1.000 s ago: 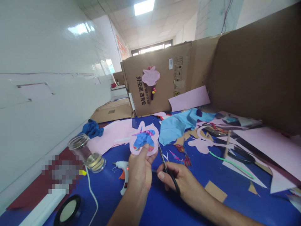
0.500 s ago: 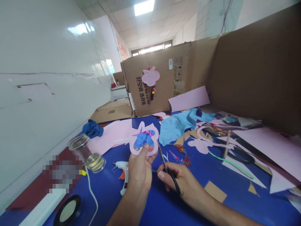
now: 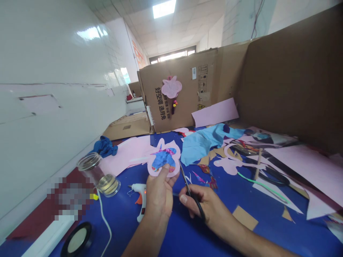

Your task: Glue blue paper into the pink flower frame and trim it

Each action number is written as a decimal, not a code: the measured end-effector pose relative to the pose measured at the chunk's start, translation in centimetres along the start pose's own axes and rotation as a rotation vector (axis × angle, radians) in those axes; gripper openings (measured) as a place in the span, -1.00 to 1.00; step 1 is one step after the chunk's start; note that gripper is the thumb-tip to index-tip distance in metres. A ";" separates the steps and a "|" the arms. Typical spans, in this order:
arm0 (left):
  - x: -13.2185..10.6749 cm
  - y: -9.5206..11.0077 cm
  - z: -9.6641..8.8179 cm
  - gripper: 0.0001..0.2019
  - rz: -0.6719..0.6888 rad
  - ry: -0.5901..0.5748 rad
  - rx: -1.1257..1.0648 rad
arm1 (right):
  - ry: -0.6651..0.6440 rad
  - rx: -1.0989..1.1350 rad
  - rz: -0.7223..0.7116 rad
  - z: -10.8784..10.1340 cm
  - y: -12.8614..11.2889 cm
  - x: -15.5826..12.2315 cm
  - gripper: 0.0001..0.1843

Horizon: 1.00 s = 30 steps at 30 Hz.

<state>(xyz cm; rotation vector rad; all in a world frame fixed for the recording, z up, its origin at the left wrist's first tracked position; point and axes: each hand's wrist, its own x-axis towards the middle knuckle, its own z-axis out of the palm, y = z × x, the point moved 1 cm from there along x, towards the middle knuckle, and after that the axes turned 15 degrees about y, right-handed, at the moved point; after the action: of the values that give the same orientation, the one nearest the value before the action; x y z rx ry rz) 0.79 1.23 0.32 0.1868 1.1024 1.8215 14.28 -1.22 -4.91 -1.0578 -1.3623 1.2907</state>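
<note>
A pink paper shape with scalloped edges and blue patterned cloth on its face, a cutout (image 3: 164, 158), is held up in my left hand (image 3: 161, 189). The thumb presses on its front near the lower edge, and the other fingers are behind it. My right hand (image 3: 199, 203) grips black-handled scissors (image 3: 187, 182). Their narrow blades look nearly closed and point up at the cutout's right edge; whether they touch it I cannot tell. Just left of my left wrist lies a white glue gun (image 3: 142, 200) with an orange trigger and a red light.
A glass jar (image 3: 107, 178) and a black round tape roll (image 3: 76, 240) stand at left. Light blue cloth (image 3: 200, 142), pink paper (image 3: 302, 167), a green strip (image 3: 264, 186) and cardboard scraps (image 3: 245, 217) lie across the right side. A cardboard box (image 3: 184, 107) closes off the back.
</note>
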 end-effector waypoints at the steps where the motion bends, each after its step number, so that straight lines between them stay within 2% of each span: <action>1: 0.0 0.0 0.0 -0.71 0.000 -0.002 0.000 | 0.000 -0.001 -0.001 0.0 0.0 0.0 -0.48; 19: 0.1 -0.1 -0.2 -0.67 0.008 -0.017 -0.015 | 0.029 -0.021 -0.003 -0.1 0.3 0.0 -0.41; 30: 0.6 0.0 -0.3 -0.69 0.038 -0.044 -0.019 | 0.010 0.023 -0.013 0.0 0.0 0.0 -0.53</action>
<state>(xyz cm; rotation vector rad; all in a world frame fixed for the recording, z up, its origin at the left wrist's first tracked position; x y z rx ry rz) 0.33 1.47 -0.05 0.2369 1.0569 1.8527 14.24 -1.21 -4.92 -1.0370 -1.3417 1.2868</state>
